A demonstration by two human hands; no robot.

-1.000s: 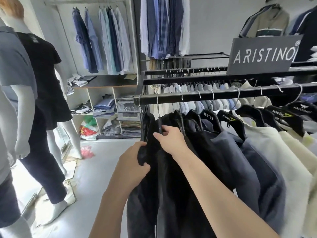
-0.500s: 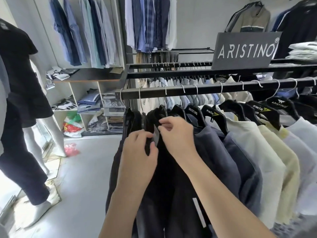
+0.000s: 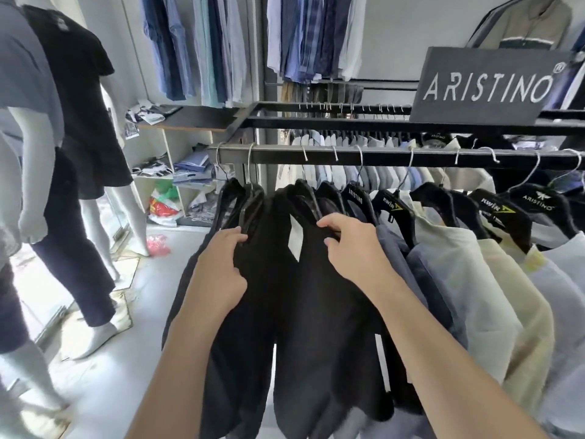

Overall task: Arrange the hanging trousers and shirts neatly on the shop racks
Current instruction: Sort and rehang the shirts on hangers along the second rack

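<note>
Change since half a second back: the hands are no longer bunched together over the tag. Left hand [image 3: 221,264] and right hand [image 3: 354,248] are now apart, and a pale wedge of gap shows between the two dark garments they hold.

Left hand: fingers curled into the left black fabric shirt [image 3: 259,327], gripping it just under its black plastic hanger [image 3: 250,201].

Right hand: fingers curled round the shoulder edge of the second black fabric shirt [image 3: 323,312], holding it (fingertips tucked into the cloth, hidden).

Both shirts hang near the left end of the black metal rail [image 3: 395,156], on silver wire hooks. Cloth is plain and matte, falling in long loose folds. Lower hems are blurred.

To their right on the same rail, packed shoulder to shoulder: a slate-blue shirt [image 3: 402,264], then a pale cream shirt [image 3: 468,280].

A grey ARISTINO sign board [image 3: 484,87] stands on the upper bar. White mannequins in dark clothes [image 3: 79,122] stand to the left, well apart from the rack.
</note>
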